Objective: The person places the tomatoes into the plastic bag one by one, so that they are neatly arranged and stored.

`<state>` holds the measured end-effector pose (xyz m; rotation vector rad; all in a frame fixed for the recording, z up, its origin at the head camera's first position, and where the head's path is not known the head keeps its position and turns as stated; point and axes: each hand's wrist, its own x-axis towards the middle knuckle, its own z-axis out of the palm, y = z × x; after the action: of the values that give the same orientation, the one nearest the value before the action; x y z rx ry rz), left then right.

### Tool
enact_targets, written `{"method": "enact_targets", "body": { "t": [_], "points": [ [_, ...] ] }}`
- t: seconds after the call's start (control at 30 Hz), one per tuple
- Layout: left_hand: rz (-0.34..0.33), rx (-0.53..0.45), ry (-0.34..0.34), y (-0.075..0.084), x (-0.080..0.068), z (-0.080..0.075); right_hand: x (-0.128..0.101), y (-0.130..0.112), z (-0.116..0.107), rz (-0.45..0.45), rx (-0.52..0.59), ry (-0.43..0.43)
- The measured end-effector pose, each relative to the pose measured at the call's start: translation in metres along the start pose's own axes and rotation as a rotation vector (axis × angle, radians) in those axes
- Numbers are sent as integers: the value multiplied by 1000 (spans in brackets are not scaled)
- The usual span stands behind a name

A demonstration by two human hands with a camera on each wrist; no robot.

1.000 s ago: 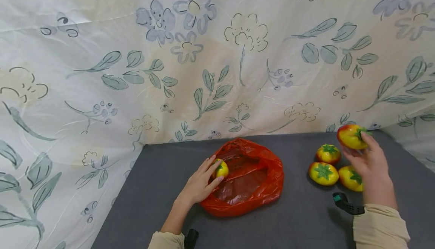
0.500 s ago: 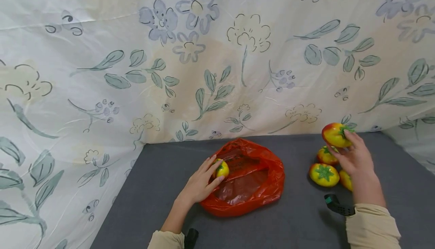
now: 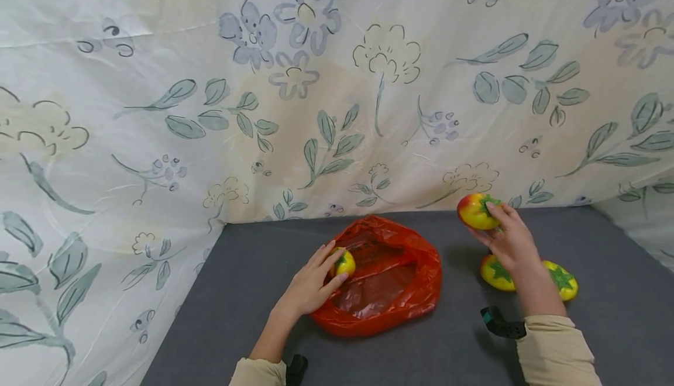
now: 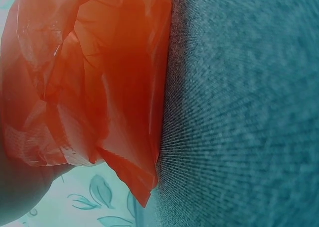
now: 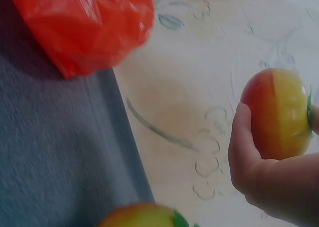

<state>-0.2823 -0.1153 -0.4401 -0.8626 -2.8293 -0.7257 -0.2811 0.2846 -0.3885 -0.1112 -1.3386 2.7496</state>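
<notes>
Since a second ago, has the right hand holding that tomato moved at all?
Yes. The right hand has carried its tomato leftward, off the tomatoes on the table and closer to the red bag.

Four toy tomatoes [image 3: 475, 211] [image 3: 344, 262] [image 3: 494, 273] [image 3: 562, 280], one red plastic bag [image 3: 392, 292], two hands [image 3: 308, 286] [image 3: 509, 243]

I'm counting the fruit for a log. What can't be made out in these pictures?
- Head view: the right hand and forearm cover the space between two yellow-red toy tomatoes on the table; anything behind is hidden.
- Head view: the crumpled red plastic bag hides its own inside.
- Left wrist view: bag and grey table only.
</notes>
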Motion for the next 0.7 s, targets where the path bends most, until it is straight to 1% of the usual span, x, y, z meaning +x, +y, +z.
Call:
{"method": "enact_targets", "body": {
  "t": [0.2,0.33,0.5,0.57,0.7],
  "points": [
    [-2,-2,-4,1,-1,0,-2,10,15,11,-122,-47],
    [1,1,-10,1,-2,-1,-4,17,24,48,-203,-42],
    [1,-2,-17,1,-3,-1,-4,28,33,50,-313,-61],
    [6,-1,-16,1,-3,-1,-4,32,35,47,-343,-74],
    [20,1,-14,1,-4,-2,-6,37,41,48,-370,-90]
  ]
}}
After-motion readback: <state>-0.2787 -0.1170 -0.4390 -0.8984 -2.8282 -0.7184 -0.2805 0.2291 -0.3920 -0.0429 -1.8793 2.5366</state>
